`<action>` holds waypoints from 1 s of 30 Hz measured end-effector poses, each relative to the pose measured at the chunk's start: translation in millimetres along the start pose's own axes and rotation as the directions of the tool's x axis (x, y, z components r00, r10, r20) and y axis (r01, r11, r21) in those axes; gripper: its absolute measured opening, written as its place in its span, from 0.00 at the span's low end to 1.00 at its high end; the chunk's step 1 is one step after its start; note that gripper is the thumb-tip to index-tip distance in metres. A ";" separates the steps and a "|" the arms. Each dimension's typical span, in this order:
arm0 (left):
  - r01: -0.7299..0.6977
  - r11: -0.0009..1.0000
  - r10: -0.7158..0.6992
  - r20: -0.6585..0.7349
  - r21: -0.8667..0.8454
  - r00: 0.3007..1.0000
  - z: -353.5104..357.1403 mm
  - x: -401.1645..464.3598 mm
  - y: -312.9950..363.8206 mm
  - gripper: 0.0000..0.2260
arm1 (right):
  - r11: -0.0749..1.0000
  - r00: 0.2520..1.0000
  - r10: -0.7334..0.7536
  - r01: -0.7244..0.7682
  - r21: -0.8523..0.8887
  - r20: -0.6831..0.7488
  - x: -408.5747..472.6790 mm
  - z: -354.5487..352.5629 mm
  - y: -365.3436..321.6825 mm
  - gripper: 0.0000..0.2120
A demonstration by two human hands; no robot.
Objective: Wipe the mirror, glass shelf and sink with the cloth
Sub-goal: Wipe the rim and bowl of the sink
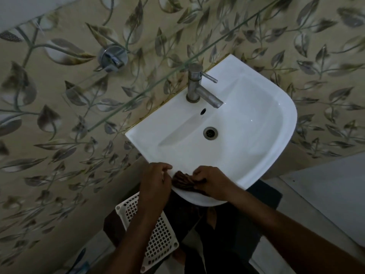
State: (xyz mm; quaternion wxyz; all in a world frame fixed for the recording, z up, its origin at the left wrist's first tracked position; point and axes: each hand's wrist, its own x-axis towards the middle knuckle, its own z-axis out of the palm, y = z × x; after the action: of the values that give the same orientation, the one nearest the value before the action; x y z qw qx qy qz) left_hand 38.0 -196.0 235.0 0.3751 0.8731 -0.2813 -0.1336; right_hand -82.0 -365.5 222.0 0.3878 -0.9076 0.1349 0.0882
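A white wall-hung sink (266, 123) fills the middle, with a steel tap (199, 88) at its back and a round drain (210, 132). A dark brown cloth (182, 181) lies bunched on the sink's near rim. My right hand (211, 182) grips the cloth's right side. On the cloth's left, my left hand (156, 180) rests on the rim with curled fingertips touching the cloth's edge. A clear glass shelf (150, 89) runs diagonally above the sink along the leaf-patterned wall. The mirror's pale corner (21, 8) shows at the top left.
A white perforated plastic basket (158, 230) stands on the floor under my left forearm. A chrome shelf bracket (113, 58) is fixed to the wall. A dark mat (264, 194) lies below the sink. A pale surface (331, 194) shows at the right.
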 end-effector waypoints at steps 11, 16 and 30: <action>-0.049 0.998 0.048 0.019 0.042 0.999 14.4 -9.7 14.3 0.07 | 0.998 0.994 -0.063 0.061 -0.033 -0.087 -5.9 10.5 -24.3 0.07; 0.063 0.998 -0.061 -0.044 0.028 0.997 3.0 -7.1 12.9 0.07 | 0.993 0.966 -0.118 0.111 -0.045 -0.228 -19.5 25.2 -23.9 0.10; -0.080 0.997 0.079 0.170 -0.003 0.982 51.1 -17.1 38.7 0.07 | 0.871 0.790 0.425 -0.490 -0.038 -0.441 -76.9 -102.3 86.3 0.12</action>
State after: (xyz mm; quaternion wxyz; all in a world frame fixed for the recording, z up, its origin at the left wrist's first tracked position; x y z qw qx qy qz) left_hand -13.6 -237.2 228.7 0.3528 0.8474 -0.3472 -0.1919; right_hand -176.2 -483.6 253.6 0.2473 -0.8712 0.4239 -0.0072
